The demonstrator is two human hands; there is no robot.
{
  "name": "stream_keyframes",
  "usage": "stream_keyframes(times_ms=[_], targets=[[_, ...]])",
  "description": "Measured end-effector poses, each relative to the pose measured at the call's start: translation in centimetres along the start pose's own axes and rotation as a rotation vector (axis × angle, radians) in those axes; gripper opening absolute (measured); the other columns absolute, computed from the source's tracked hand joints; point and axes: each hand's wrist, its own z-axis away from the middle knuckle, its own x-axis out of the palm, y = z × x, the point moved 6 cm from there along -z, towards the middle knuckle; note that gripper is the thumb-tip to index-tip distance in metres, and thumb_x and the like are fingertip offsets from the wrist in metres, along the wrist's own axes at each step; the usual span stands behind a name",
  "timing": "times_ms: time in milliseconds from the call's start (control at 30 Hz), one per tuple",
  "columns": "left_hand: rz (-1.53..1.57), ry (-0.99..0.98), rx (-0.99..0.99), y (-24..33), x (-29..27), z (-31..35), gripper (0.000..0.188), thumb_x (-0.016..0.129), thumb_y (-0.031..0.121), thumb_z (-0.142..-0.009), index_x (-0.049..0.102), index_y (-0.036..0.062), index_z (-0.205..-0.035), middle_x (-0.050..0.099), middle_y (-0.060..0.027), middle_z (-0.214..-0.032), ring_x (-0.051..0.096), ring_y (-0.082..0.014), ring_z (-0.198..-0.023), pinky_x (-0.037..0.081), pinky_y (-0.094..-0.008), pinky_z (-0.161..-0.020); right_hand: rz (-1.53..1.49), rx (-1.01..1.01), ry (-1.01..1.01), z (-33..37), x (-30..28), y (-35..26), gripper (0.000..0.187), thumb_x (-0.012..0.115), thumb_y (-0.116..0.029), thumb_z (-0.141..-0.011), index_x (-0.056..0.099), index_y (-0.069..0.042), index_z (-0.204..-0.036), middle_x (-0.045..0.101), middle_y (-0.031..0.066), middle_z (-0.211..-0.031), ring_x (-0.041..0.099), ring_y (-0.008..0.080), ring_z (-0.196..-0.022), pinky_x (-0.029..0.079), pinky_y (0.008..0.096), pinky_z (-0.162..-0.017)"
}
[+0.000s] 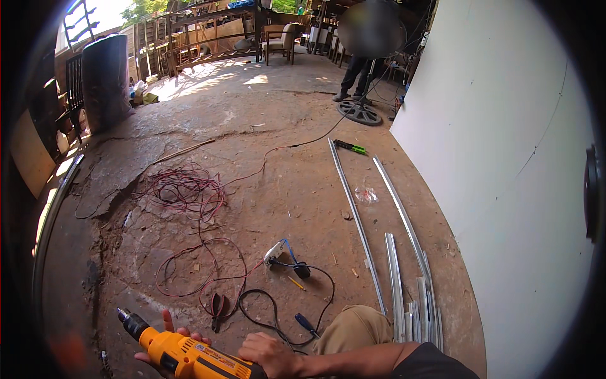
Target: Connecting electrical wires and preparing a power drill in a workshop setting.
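Observation:
A yellow power drill point(189, 355) with a black chuck lies across my hands at the lower left, its tip pointing up and left. My left hand point(169, 327) is wrapped under its front part, with fingers showing along the far side. Closed over the rear end is my right hand point(270, 352). Just beyond, pliers with dark red and black handles point(218, 311) rest on the floor. A blue-handled screwdriver point(307, 324) lies by my knee point(356, 328). Farther off are a white socket outlet point(273, 253) with a black plug in it and a yellow pencil point(297, 283).
Tangled red-and-black wire point(183, 188) spreads over the cracked floor point(284, 202). Metal channels point(356, 221) lie at right, near a green-and-black tool point(350, 147) and a large white panel point(492, 126). A person point(360, 76) stands behind a pedestal fan point(359, 114).

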Motion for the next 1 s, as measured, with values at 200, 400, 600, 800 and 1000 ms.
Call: stream_keyframes(times_ms=[200, 400, 600, 800, 1000], targets=[[0.227, 0.189, 0.053, -0.3, -2.9, 1.1, 0.102, 0.056, 0.08, -0.076, 0.029, 0.0166, -0.151, 0.065, -0.0118, -0.111, 0.063, -0.0318, -0.1, 0.046, -0.0514, -0.093, -0.131, -0.128, 0.406, -2.0, -2.6, -1.7, 0.046, 0.072, -0.032, -0.066, 0.064, -0.003, -0.1, 0.063, 0.019, -0.097, 0.058, 0.0371, -0.094, 0.044, 0.0469, -0.085], [0.291, 0.043, 0.003, 0.1, -1.8, 1.0, 0.099, 0.06, 0.074, -0.078, 0.029, 0.0144, -0.151, 0.062, -0.0142, -0.117, 0.06, -0.0342, -0.106, 0.043, -0.0516, -0.098, 0.04, -0.074, -0.075, 0.0, 3.8, 1.9, 0.043, 0.07, -0.031, -0.073, 0.059, -0.001, -0.102, 0.061, 0.014, -0.094, 0.06, 0.031, -0.099, 0.041, 0.0396, -0.096], [0.28, 0.167, 0.04, -0.5, -4.1, 2.2, 0.097, 0.056, 0.077, -0.079, 0.028, 0.0184, -0.152, 0.063, -0.013, -0.115, 0.062, -0.0332, -0.102, 0.046, -0.0521, -0.093, -0.117, -0.138, 0.423, -1.4, -2.0, -2.1, 0.044, 0.073, -0.03, -0.065, 0.063, -0.002, -0.098, 0.063, 0.0184, -0.087, 0.061, 0.037, -0.084, 0.046, 0.0497, -0.082], [0.336, -0.088, 0.033, 0.3, -2.6, 1.3, 0.104, 0.056, 0.082, -0.074, 0.027, 0.0213, -0.154, 0.059, -0.016, -0.122, 0.057, -0.0381, -0.11, 0.04, -0.0558, -0.097, -0.089, -0.093, 0.035, -1.1, 0.3, -0.8, 0.041, 0.069, -0.028, -0.063, 0.063, -0.007, -0.097, 0.065, 0.0077, -0.095, 0.065, 0.0239, -0.097, 0.043, 0.0466, -0.095], [0.44, 0.036, 0.039, -0.7, -1.3, 0.3, 0.107, 0.052, 0.087, -0.071, 0.031, 0.0197, -0.152, 0.06, -0.0126, -0.116, 0.058, -0.0342, -0.105, 0.041, -0.0527, -0.096, -0.095, -0.037, 0.058, -1.5, -0.8, -1.0, 0.044, 0.072, -0.034, -0.061, 0.064, -0.008, -0.096, 0.064, 0.0065, -0.087, 0.063, 0.0255, -0.089, 0.045, 0.041, -0.086]])
